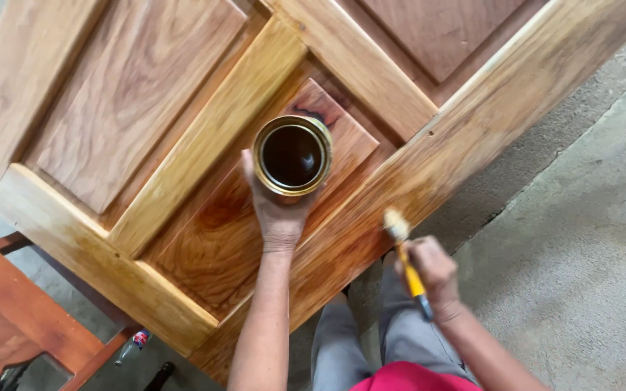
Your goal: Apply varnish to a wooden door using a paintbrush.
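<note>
Item: large panelled wooden door [182,145], laid flat and raised off the grey concrete floor [581,239], grain up; part of it appears to rest on a reddish-brown wooden chair frame [16,311] at the lower left. Surface condition: the lower small panel and adjoining rails show a wet, glossy amber coat, while the upper panels look duller, so the flat lie reads as a way to keep liquid from running. Item: round open metal can with brass-coloured rim and dark brown liquid inside [292,155], held upright and level over the glossy panel, well within reach of the brush; the level hold keeps the contents from spilling. Left hand [278,210]: forearm extended forward from the body, palm under and behind the can, fingers wrapped round its wall in a firm grasp. Item: small brush with pale bristles and yellow handle [407,261], bristle tip touching or just above the door's outer stile near its edge; contact cannot be told for certain. Right hand [436,271]: clenched round the handle's lower half, wrist bent, brush angled up and away from the body. Also present: grey trousers [400,340], a red garment hem [407,378].
</note>
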